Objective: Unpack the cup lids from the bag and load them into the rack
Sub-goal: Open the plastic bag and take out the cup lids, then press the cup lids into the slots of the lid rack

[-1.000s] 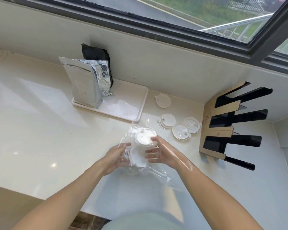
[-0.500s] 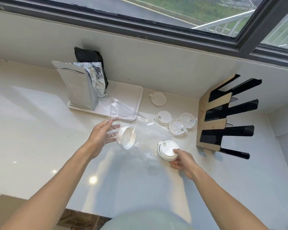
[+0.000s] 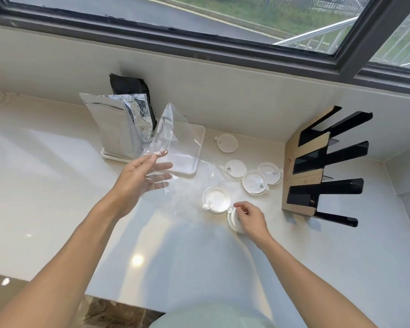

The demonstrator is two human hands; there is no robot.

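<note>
Head view: on the pale desk [image 3: 57, 185] we count six white cup lids. Four lie near the rack [image 3: 322, 166]: one alone [image 3: 227, 143] close to the wall, and three in a small group [image 3: 255, 182] in front of it, two of them touching. A fifth lid [image 3: 216, 199] lies open side up, just beside the right hand. The sixth lid [image 3: 232, 218] stands tilted on its edge under our right hand [image 3: 252, 218], whose curled fingers hold it against the desk.

Our left hand [image 3: 140, 176] has its fingers spread and rather straight, and the clear plastic bag [image 3: 173, 143] hangs over them; we see no lid inside it.

The rack stands at the right by the wall, with four black slots, and we see no lids in them. One white tray [image 3: 194, 147] carries two pouches: a silver one [image 3: 118, 129] in front and a black one [image 3: 130, 91] behind it.
</note>
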